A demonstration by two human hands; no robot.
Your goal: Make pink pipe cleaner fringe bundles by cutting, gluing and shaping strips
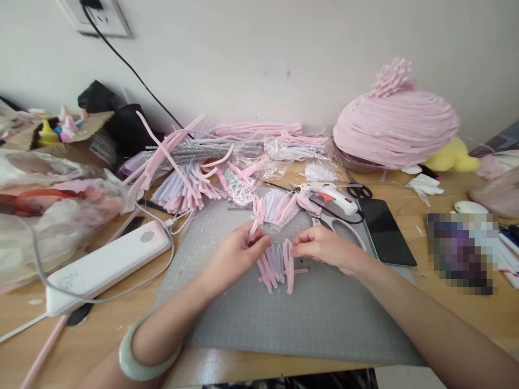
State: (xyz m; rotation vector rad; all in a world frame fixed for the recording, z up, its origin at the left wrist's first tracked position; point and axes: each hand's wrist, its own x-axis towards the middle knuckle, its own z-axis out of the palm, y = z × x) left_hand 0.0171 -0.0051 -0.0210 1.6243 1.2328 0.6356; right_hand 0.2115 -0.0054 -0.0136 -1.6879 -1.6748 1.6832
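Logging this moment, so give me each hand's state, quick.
Left hand: closed, fingertips pinching a pink strip.
Right hand: closed, fingertips pinching a pink loop.

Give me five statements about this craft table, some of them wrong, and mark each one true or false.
1. Both the left hand and the right hand are over the grey mat. True.
2. The right hand is gripping scissors. False: it pinches a pink fuzzy loop.
3. The pale green bracelet is on the left arm. True.
4. The tablet's screen is brightly lit. False: the screen is dark.
5. The yellow fluffy thing sits beside the power outlet. False: it is beside the big pink dome.
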